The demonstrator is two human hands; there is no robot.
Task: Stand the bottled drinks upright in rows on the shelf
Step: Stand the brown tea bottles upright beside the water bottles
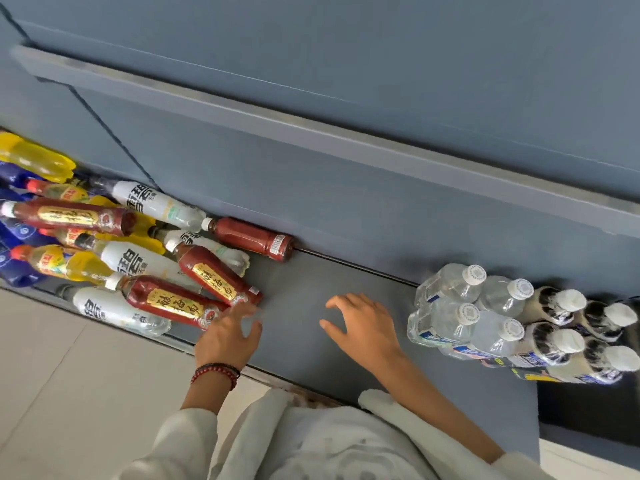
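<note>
I see bottle pile (121,258) lying flat, left end of shelf (311,278). 8 upright bottles (498,299) in 2 rows, right end. Left hand (228,332) just beside nearest red-brown bottle (173,301), grip open, fingers spread, blurred. Right hand (363,323) between both groups, grip open, holding nothing.

Blue-grey wall (381,46) (pale floor tiles (69,375))

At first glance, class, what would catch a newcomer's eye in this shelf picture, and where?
A heap of lying bottles crowds the left end of the shelf. At the right end, upright bottles stand in tidy rows. Between them the left hand and right hand hover open, the left beside a red bottle.
</note>
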